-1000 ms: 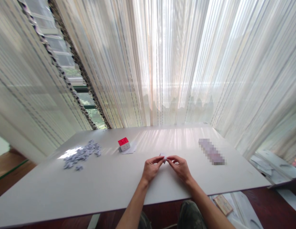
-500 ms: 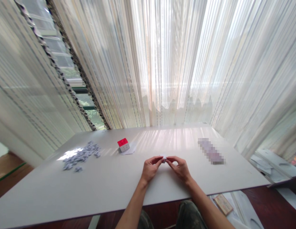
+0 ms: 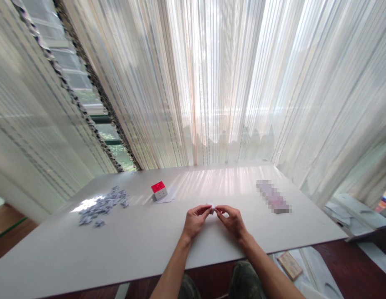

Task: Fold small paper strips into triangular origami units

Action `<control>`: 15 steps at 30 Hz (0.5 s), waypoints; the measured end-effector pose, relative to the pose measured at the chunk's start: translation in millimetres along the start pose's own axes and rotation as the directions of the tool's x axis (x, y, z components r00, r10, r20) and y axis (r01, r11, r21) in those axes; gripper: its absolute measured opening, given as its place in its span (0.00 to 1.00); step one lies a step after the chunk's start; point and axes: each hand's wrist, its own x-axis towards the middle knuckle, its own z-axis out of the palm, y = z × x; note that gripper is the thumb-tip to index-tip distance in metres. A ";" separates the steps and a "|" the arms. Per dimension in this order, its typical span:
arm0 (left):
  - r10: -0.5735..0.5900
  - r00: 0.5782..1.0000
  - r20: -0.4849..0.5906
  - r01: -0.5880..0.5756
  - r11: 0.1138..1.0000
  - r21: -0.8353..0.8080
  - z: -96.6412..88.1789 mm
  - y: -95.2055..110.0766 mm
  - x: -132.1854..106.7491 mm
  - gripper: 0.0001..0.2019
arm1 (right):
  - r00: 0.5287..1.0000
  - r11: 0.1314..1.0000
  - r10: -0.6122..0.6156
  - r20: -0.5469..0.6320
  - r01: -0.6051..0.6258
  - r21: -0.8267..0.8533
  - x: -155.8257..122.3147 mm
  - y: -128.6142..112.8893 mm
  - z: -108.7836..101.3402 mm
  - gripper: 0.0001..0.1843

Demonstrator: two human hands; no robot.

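Observation:
Just above the white table (image 3: 133,249), a small piece of white paper (image 3: 211,206) is pinched between my two hands. My left hand (image 3: 195,220) grips its left side with thumb and forefinger. On the other side my right hand (image 3: 233,219) has its fingertips closed on the paper too. Fingers cover much of the paper, so its exact folded shape cannot be made out. Beyond and to the left of my hands lie flat sheets of white paper (image 3: 169,197), beside a red-topped white block (image 3: 159,190) with dark dots on its front.
A heap of small folded white paper pieces (image 3: 102,206) spreads over the table's left part. To the right lies a pixelated pinkish item (image 3: 273,197). Sheer curtains (image 3: 211,83) hang behind the far edge. A wooden-looking box (image 3: 290,265) sits below the near edge on the right.
My view has shifted slightly, so the table items appear a little further left. The fingers of my right hand have moved slightly on the paper; both hands still hold it.

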 end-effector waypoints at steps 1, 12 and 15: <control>0.002 1.000 0.003 -0.002 1.000 0.008 0.4 -0.3 0.0 0.15 | 1.000 1.000 -0.006 0.003 0.006 -0.004 0.0 -0.2 -0.2 0.10; 0.381 0.919 -0.099 -0.293 0.831 0.473 3.2 8.3 -4.3 0.11 | 0.998 0.999 -0.009 -0.063 0.006 -0.049 0.2 -1.6 0.5 0.09; 0.430 0.902 -0.039 -0.351 0.783 0.513 2.6 9.0 -5.8 0.09 | 0.999 0.998 -0.027 -0.047 0.025 -0.050 -0.9 -1.0 1.9 0.09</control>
